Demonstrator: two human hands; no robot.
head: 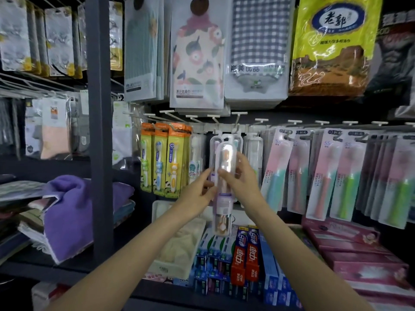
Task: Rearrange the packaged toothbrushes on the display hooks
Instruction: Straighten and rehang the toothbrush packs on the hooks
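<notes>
Head view, toothbrush bay of a shop rack.

Item: clear toothbrush pack (222, 187), long and upright, orange brush inside, purple band low on it. Its top lies at the middle of the white hook rail (224, 129), over other clear packs; whether its hang hole sits on a hook cannot be told.

Left hand (197, 194): fingers curled against the pack's left edge, gripping it.

Right hand (241, 178): thumb in front, fingers wrapped behind, clamped on the pack's right side at mid-height.

Neighbours: yellow children's brush packs (164, 162) toward the rail's left end; pink-carded brush packs (325, 173) toward its right; toothpaste boxes (244, 261) on the shelf below.

Step in hand, as judged: hanging or unhooking this pack at the middle hooks.

Next move calls for: lining the hang hole with a hook tip, keeping the pack level, sliding it without dragging the packs behind.
</notes>
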